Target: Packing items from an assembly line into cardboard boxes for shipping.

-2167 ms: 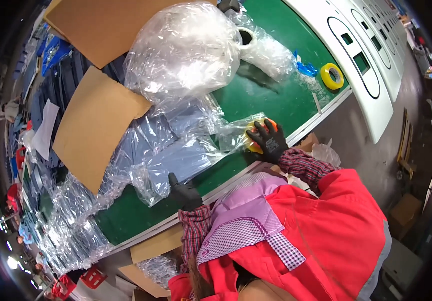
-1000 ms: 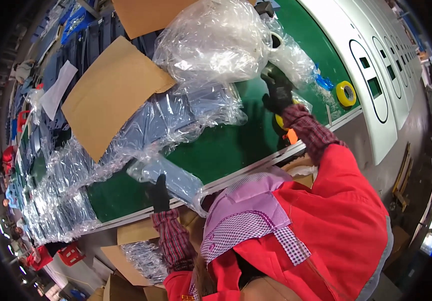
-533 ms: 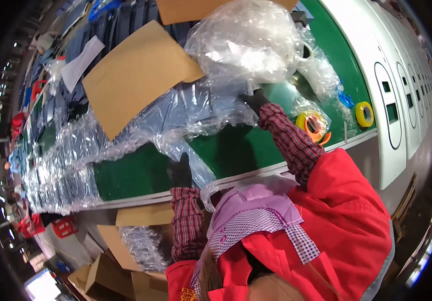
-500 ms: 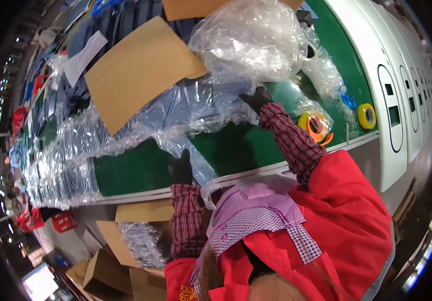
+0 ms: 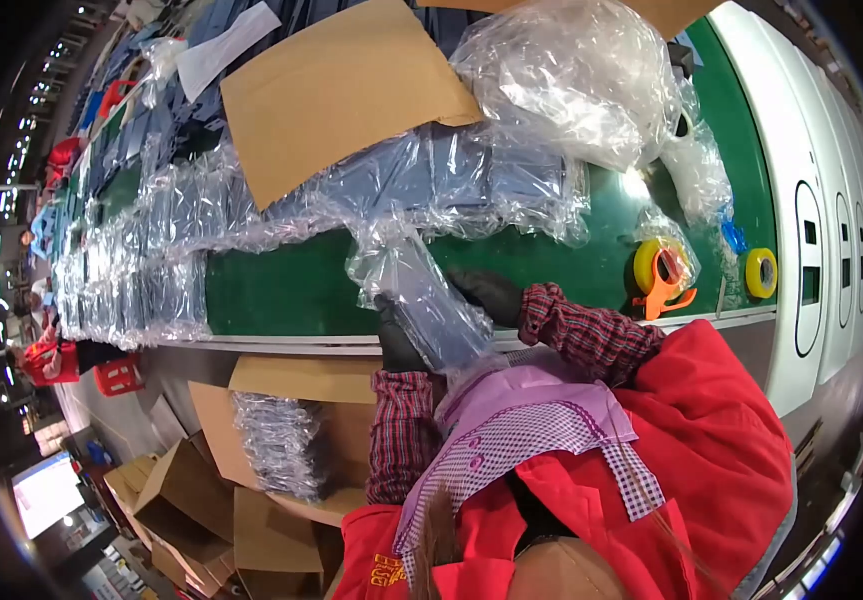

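Observation:
Both hands wear black gloves and hold one clear plastic bag with a folded blue-grey garment (image 5: 423,300) above the near edge of the green belt (image 5: 271,295). My left hand (image 5: 397,338) grips the bag's lower left side. My right hand (image 5: 489,293) holds its right side. Behind it, a row of similar bagged garments (image 5: 471,180) lies across the belt. A large heap of crumpled clear plastic (image 5: 571,80) sits at the far right.
Brown cardboard sheets (image 5: 341,90) lie over the bagged garments. A yellow tape roll on an orange dispenser (image 5: 659,272) and a second yellow roll (image 5: 759,272) sit at the belt's right end. An open carton with bagged garments (image 5: 281,440) stands below the belt. White machine panel (image 5: 831,230) on the right.
My right hand came back from the far pile toward me and now holds the bag together with my left hand. The bag has been lifted off the belt's edge.

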The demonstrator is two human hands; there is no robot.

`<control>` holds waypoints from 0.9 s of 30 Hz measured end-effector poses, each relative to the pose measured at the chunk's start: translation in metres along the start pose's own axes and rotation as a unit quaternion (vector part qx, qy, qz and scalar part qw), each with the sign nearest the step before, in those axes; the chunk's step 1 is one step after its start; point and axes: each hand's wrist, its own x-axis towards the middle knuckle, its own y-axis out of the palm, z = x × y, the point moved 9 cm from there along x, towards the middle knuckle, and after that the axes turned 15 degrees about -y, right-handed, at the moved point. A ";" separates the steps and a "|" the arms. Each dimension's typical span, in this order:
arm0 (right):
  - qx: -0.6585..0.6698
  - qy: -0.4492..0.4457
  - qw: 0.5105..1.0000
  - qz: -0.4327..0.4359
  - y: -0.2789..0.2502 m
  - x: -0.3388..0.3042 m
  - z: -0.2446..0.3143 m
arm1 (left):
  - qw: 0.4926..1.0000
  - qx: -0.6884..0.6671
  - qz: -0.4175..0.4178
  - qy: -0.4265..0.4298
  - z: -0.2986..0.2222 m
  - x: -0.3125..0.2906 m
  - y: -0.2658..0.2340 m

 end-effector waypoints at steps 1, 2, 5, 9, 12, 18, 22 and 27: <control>0.000 0.000 1.000 0.004 -0.002 0.003 0.002 | 1.000 -0.003 0.000 0.003 -0.001 -0.001 -0.004; -0.021 0.018 0.999 0.040 0.000 0.004 0.000 | 1.000 0.006 0.012 0.001 -0.001 -0.001 -0.007; -0.084 0.074 0.983 0.143 0.005 0.004 -0.010 | 0.998 0.031 0.047 -0.007 0.004 0.010 -0.026; -0.291 0.040 0.952 0.089 0.003 0.012 -0.006 | 0.995 0.089 0.047 0.006 0.007 0.030 -0.066; -0.379 0.005 0.925 0.018 -0.002 0.011 0.008 | 0.991 0.122 0.039 0.032 0.005 0.029 -0.064; -0.474 -0.081 0.855 -0.193 -0.040 0.000 0.042 | 0.963 0.231 -0.017 0.134 -0.009 0.006 -0.037; -0.453 -0.111 0.852 -0.236 -0.085 0.001 0.064 | 0.959 0.244 -0.036 0.136 -0.012 0.003 -0.047; -0.270 -0.076 0.918 -0.281 -0.094 -0.016 0.073 | 0.984 0.165 -0.035 0.051 -0.007 0.014 -0.076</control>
